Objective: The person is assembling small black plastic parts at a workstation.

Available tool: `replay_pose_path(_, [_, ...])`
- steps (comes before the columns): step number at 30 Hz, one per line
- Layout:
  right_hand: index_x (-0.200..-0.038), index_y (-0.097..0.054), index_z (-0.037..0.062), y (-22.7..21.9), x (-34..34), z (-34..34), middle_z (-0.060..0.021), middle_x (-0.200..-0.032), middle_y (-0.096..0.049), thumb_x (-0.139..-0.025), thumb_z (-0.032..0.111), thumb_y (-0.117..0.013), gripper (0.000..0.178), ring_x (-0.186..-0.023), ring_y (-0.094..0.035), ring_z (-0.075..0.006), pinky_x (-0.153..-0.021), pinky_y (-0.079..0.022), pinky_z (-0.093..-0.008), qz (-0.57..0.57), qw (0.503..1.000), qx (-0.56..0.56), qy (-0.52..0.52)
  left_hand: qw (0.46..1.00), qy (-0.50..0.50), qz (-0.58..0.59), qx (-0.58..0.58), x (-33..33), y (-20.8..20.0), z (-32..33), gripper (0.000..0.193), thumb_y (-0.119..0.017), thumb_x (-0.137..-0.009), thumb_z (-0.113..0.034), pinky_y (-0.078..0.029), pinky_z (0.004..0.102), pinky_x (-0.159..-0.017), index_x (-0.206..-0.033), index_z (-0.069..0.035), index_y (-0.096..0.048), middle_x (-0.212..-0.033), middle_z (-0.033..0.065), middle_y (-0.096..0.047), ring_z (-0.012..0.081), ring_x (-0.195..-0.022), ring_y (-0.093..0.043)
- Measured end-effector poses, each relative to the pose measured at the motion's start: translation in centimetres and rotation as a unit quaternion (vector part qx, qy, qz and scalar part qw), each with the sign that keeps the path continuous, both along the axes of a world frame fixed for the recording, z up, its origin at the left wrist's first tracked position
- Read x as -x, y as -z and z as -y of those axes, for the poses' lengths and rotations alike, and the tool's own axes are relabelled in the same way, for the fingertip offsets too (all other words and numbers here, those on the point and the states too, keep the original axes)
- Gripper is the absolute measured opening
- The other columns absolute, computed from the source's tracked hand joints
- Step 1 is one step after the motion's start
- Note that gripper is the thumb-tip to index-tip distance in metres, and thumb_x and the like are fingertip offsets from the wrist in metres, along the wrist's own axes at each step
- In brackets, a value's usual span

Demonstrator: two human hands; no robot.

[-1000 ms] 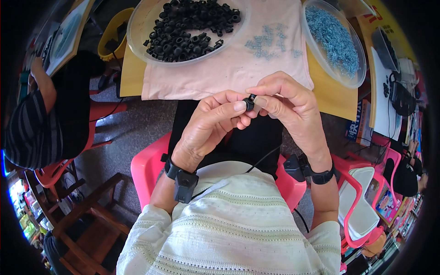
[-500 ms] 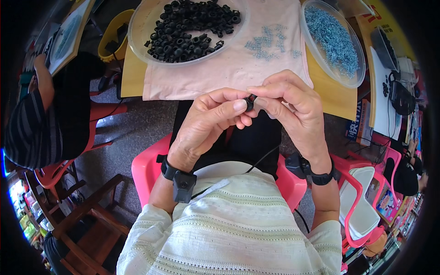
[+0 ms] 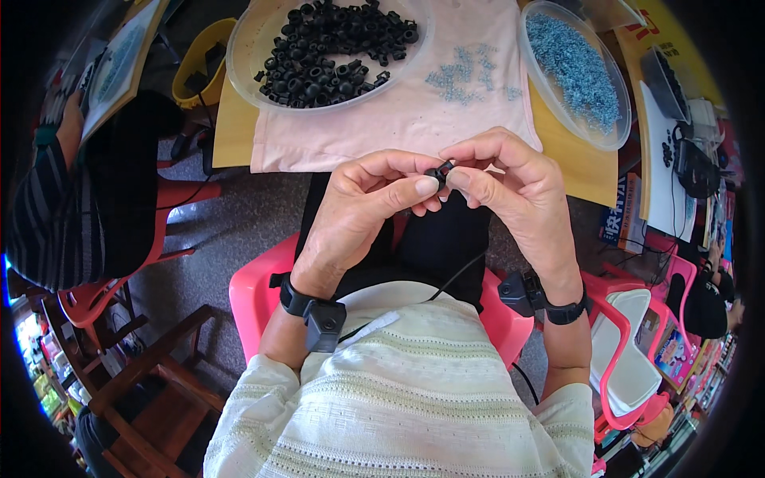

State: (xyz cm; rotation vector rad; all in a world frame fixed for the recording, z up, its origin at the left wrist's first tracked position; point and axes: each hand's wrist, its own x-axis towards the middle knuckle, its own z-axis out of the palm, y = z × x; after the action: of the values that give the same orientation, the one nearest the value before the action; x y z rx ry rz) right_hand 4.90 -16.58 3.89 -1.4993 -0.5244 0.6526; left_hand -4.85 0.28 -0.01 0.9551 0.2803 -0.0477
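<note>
A small black plastic part (image 3: 437, 173) sits between my two hands, just off the table's front edge and above my lap. My left hand (image 3: 370, 191) pinches it between thumb and forefinger. From the other side, the thumb and forefinger of my right hand (image 3: 510, 179) close on its right end; whether they also hold a smaller piece is too small to tell. A wide clear tub (image 3: 239, 76) of similar black parts (image 3: 343, 56) stands at the back left. Small clear-blue pieces (image 3: 462, 76) lie scattered on the pink cloth (image 3: 335, 135).
An oval clear tub (image 3: 617, 135) full of light-blue pieces stands at the right of the yellow table (image 3: 582, 175). A yellow bucket (image 3: 191, 68) is left of the table. Another person in a striped sleeve (image 3: 48, 207) sits at far left. Pink chairs (image 3: 594, 319) are at right.
My right thumb and forefinger have shifted slightly on the black part, and the part has turned a little between my fingers. The view has shifted slightly.
</note>
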Motion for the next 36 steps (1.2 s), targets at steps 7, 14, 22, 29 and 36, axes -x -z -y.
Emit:
replay_pose_path(7, [-0.101,-0.068,-0.0022,-0.3,-0.1,0.1,-0.005,-0.095,-0.062,-0.089,0.0,-0.067,0.012,-0.074,-0.059,-0.0087,-0.066,-0.049,-0.0207,0.025,0.999,-0.027,0.011,1.0,-0.012,0.019,0.001,-0.1,0.0,0.1,0.027,-0.067,-0.09,-0.009,-0.054,0.0263,-0.075,-0.114,0.002,-0.064,-0.099,0.0153,-0.07,0.0154,-0.081,-0.066])
replay_pose_path(14, [-0.102,-0.069,-0.0039,-0.3,-0.1,0.0,-0.0064,-0.095,-0.062,-0.088,-0.004,-0.065,0.014,-0.073,-0.059,-0.0095,-0.066,-0.05,-0.0209,0.077,0.996,-0.043,0.018,0.999,-0.019,0.033,0.02,-0.1,0.3,0.0,0.025,-0.068,-0.09,-0.01,-0.055,0.0262,-0.076,-0.111,0.002,-0.062,-0.098,0.0157,-0.07,0.0153,-0.081,-0.066])
replay_pose_path(22, [-0.099,-0.07,-0.0027,0.2,-0.1,-0.5,-0.0066,-0.091,-0.065,-0.086,-0.004,-0.068,0.013,-0.074,-0.063,-0.0099,-0.064,-0.051,-0.0214,0.125,0.992,-0.013,0.021,0.999,-0.014,0.027,0.01,-0.1,0.4,-0.2,0.025,-0.068,-0.089,-0.007,-0.056,0.0272,-0.075,-0.112,0.003,-0.063,-0.098,0.0159,-0.07,0.0162,-0.082,-0.068])
replay_pose_path(29, [-0.095,-0.069,-0.0027,0.1,-0.1,-0.9,-0.0091,-0.085,-0.067,-0.081,-0.004,-0.07,0.014,-0.074,-0.067,-0.016,-0.064,-0.053,-0.0241,0.25,0.968,0.024,0.014,0.999,-0.03,0.023,-0.024,0.2,0.4,-0.3,0.022,-0.064,-0.091,-0.004,-0.056,0.0272,-0.074,-0.112,0.003,-0.065,-0.098,0.0164,-0.07,0.0165,-0.081,-0.068])
replay_pose_path(36, [-0.1,-0.07,0.0005,-0.4,0.5,-1.1,-0.0096,-0.087,-0.067,-0.083,-0.003,-0.069,0.017,-0.073,-0.067,-0.0157,-0.061,-0.052,-0.0249,0.408,0.909,0.082,0.014,0.999,-0.027,0.043,-0.002,0.2,0.7,-0.7,0.021,-0.065,-0.09,-0.002,-0.056,0.0254,-0.074,-0.11,0.003,-0.068,-0.096,0.0122,-0.07,0.0145,-0.083,-0.067])
